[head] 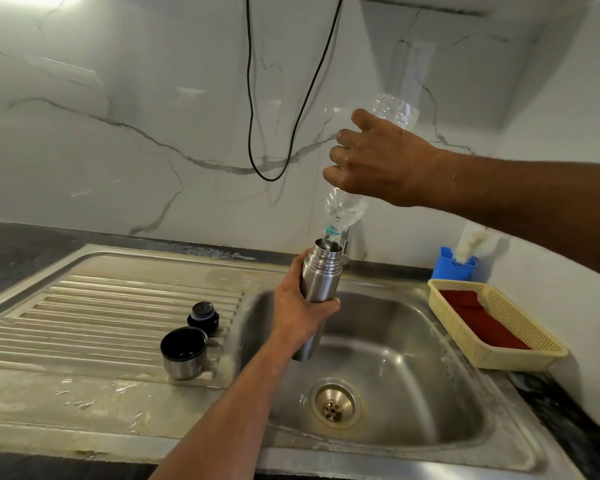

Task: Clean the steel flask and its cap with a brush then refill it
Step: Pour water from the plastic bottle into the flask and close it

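Steel flask (314, 289) sits mid-frame above the sink (413, 358), long axis close to upright and tipped slightly, mouth up, left hand (300, 311) wrapped around its body in a firm grip. Directly above, the right hand (374, 161) clasps one clear plastic bottle (347, 209), upended, neck just over the flask mouth, so the pour hinges on those two openings staying lined up. Refill looks underway. To the lower left on the draining board: one steel cup cap (182, 353) and one black stopper (203, 317), side by side. At the right edge, one yellow basket (492, 355) and one blue holder (454, 270).
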The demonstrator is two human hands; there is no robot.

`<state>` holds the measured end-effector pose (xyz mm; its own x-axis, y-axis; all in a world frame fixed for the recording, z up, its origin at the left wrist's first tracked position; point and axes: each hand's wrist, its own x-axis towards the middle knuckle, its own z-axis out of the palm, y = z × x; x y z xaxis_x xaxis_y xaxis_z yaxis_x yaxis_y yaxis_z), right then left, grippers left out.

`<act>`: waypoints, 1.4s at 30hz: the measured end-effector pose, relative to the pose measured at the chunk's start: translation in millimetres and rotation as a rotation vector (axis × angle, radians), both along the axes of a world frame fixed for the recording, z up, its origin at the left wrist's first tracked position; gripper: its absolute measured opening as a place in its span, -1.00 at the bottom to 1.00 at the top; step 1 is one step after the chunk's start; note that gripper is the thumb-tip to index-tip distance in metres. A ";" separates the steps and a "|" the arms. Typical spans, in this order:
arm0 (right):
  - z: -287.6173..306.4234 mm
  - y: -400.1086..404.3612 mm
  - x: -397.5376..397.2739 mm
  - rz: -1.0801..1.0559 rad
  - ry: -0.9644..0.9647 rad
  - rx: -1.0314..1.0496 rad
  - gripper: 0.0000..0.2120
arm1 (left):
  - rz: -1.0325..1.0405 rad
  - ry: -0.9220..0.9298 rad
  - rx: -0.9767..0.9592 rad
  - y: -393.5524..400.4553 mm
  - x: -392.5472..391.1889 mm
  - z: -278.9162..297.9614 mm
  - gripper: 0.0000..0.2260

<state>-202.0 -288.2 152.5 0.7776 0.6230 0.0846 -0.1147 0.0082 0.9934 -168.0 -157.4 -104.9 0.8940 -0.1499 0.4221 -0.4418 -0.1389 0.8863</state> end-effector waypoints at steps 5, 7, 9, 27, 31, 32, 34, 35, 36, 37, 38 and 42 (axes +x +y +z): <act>-1.6 -0.5 1.8 -0.004 -0.010 0.005 -0.67 | -0.001 0.005 0.002 0.1 -0.5 -0.1 -0.13; -2.0 -0.6 2.6 -0.012 -0.009 0.003 -0.64 | -0.003 0.006 0.004 0.0 -0.8 -0.2 -0.13; -1.9 -0.8 2.6 -0.019 -0.007 0.003 -0.65 | -0.005 0.001 0.008 -0.2 -0.6 -1.1 -0.13; -6.2 -2.5 -7.8 -0.027 0.029 0.083 -0.66 | 0.012 0.006 0.034 0.1 2.4 -5.3 -0.11; -18.5 -10.2 -9.2 -0.001 0.041 0.286 -0.59 | 0.023 0.005 0.029 0.9 2.2 -3.6 -0.12; -24.3 -13.5 -9.6 0.002 0.032 0.386 -0.58 | 0.031 0.005 0.020 1.9 2.5 -3.2 -0.12; -41.7 -24.6 -10.3 -0.032 0.014 0.671 -0.55 | 0.055 0.007 0.004 3.5 4.0 -3.0 -0.13; -53.1 -31.3 -11.0 -0.063 0.015 0.867 -0.54 | 0.067 0.009 -0.002 4.5 5.5 -3.1 -0.13; -68.8 -39.6 -10.9 -0.098 0.019 1.087 -0.54 | 0.076 0.010 -0.007 5.0 6.1 -2.6 -0.13; -86.3 -46.3 -11.5 -0.131 0.026 1.309 -0.55 | 0.086 0.012 -0.012 5.5 7.1 -2.2 -0.12; -108.3 -51.8 -12.1 -0.168 0.039 1.519 -0.56 | 0.091 0.015 -0.013 6.0 7.5 -1.6 -0.11; -200.8 -50.7 -2.9 -0.179 0.098 2.174 -0.51 | 0.127 0.005 0.001 6.6 10.5 -1.4 -0.08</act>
